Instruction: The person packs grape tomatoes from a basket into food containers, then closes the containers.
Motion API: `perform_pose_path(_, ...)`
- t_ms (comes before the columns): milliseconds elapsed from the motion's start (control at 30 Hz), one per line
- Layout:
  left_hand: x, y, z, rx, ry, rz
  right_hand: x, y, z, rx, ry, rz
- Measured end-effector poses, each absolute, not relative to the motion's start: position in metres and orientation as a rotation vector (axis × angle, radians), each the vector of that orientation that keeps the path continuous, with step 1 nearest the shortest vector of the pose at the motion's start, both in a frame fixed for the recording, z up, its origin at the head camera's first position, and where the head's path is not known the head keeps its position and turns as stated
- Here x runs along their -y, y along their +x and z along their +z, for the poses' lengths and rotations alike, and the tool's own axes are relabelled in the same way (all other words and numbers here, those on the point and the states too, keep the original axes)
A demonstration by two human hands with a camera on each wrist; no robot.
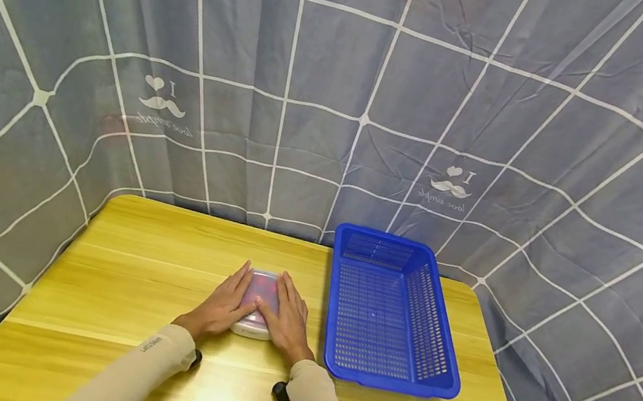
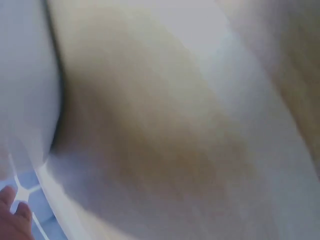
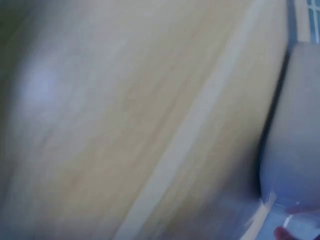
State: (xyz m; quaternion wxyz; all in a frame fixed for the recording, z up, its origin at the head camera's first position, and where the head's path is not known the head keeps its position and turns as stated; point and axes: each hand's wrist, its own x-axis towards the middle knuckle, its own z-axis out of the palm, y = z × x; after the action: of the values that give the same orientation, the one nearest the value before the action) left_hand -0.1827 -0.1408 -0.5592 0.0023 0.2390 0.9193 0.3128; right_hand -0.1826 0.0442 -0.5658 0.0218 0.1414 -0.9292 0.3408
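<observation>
A small food container (image 1: 252,331) with whitish sides and a translucent lid (image 1: 264,284) sits on the table, and pinkish-red shows through the lid. My left hand (image 1: 224,301) lies along its left edge, fingers straight and pointing away from me. On the opposite edge my right hand (image 1: 289,319) rests the same way, and both thumbs meet over the lid. In the left wrist view the pale container wall (image 2: 25,75) fills the left side, with fingertips (image 2: 20,212) below it. The right wrist view has the wall (image 3: 295,130) at its right.
A blue perforated plastic basket (image 1: 375,316) stands on the wood-grain table (image 1: 144,270), to the right of the container. Behind the table and along both sides hangs a grey curtain (image 1: 333,53) with white grid lines.
</observation>
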Motion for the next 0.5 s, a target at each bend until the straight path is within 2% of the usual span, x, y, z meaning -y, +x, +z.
perform_pose_path(233, 0.161, -0.178, -0.557, -2.703, 0.577, 1.108, -0.049, -0.185, -0.568, 2.724, 0.383, 1.435)
perform_pose_path(500, 0.188, -0.178, -0.552, -2.671, 0.492, 1.126, -0.062, -0.182, -0.564, 2.654, 0.248, 1.536)
